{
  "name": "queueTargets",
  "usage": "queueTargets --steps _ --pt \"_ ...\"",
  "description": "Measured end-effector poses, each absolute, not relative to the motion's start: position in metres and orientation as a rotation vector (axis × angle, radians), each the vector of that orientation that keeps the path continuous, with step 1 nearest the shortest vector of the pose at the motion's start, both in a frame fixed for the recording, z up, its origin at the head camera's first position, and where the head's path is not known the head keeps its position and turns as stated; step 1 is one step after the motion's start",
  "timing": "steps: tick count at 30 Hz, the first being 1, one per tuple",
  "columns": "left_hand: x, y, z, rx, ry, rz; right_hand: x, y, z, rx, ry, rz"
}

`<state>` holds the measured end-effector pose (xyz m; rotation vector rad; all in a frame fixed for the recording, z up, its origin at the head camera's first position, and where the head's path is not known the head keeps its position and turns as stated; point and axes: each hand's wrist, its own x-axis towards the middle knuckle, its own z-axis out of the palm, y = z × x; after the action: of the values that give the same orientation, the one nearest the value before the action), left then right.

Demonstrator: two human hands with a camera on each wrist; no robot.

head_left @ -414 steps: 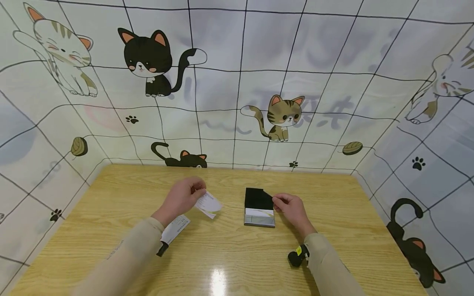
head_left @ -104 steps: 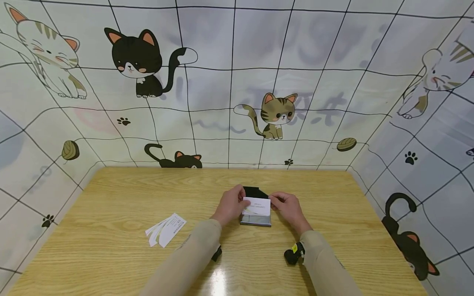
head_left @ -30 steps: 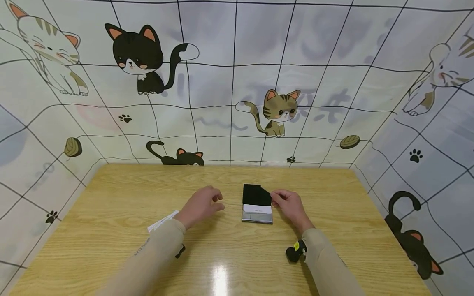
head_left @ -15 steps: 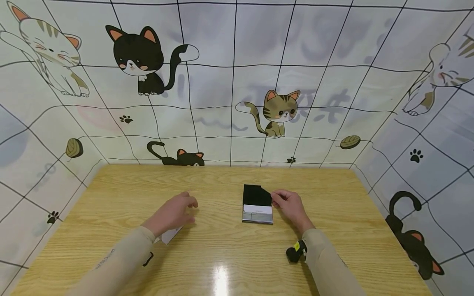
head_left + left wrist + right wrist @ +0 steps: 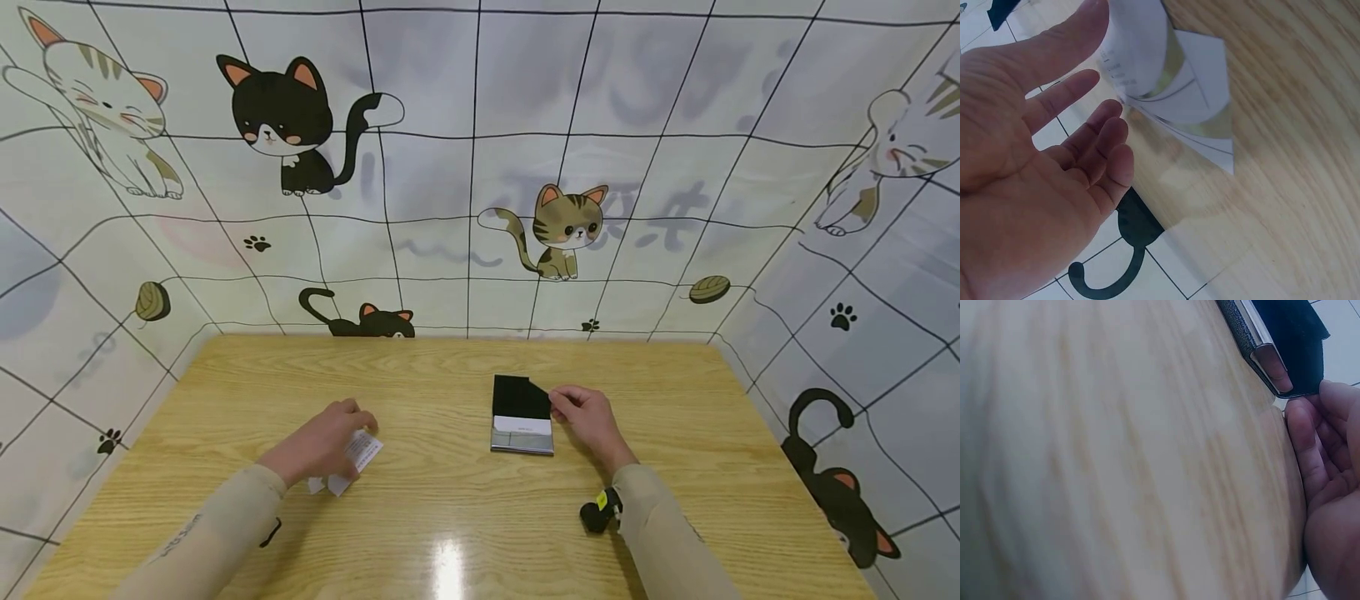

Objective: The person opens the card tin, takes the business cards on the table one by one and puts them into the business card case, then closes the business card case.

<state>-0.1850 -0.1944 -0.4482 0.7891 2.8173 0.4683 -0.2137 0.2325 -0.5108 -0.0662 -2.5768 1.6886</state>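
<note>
On the table's left side, several white business cards [image 5: 363,451] with gold-green curves lie fanned. My left hand [image 5: 318,442] hovers over them, thumb and fingers spread about the stack. In the left wrist view the thumb lies against or just over the cards [image 5: 1200,78], while the fingers are apart and relaxed; contact is hard to tell. Right of centre, a business card holder [image 5: 522,398] lies with its black flap raised and white cards [image 5: 522,425] in its silvery tray. My right hand [image 5: 592,421] pinches the flap's right edge between thumb and finger.
The wooden table [image 5: 450,517] ends at a cat-printed cloth wall [image 5: 435,183] at the back, with similar cloth on both sides. A black wrist camera [image 5: 597,515] sits on the right wrist.
Earlier, my left hand was at the holder with a card, and fanned cards lay on the left. Over the last second it has moved left, without a card, to those cards. My right hand stays put.
</note>
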Motion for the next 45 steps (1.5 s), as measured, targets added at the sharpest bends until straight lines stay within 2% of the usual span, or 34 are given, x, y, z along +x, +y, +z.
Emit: queueTargets --steps 13,24,34,45 --pt "-0.184 -0.194 -0.448 0.784 2.822 0.451 -0.214 0.233 -0.511 -0.059 -2.554 1.727" --pt "-0.190 -0.194 -0.452 0.876 2.946 0.369 -0.212 0.233 -0.510 -0.064 -2.563 1.722" --pt "-0.200 -0.195 -0.444 0.791 2.865 0.560 -0.213 0.233 -0.511 -0.055 -2.567 1.709" --pt "-0.200 -0.177 -0.420 0.831 2.740 0.762 -0.214 0.233 -0.511 -0.066 -2.569 1.708"
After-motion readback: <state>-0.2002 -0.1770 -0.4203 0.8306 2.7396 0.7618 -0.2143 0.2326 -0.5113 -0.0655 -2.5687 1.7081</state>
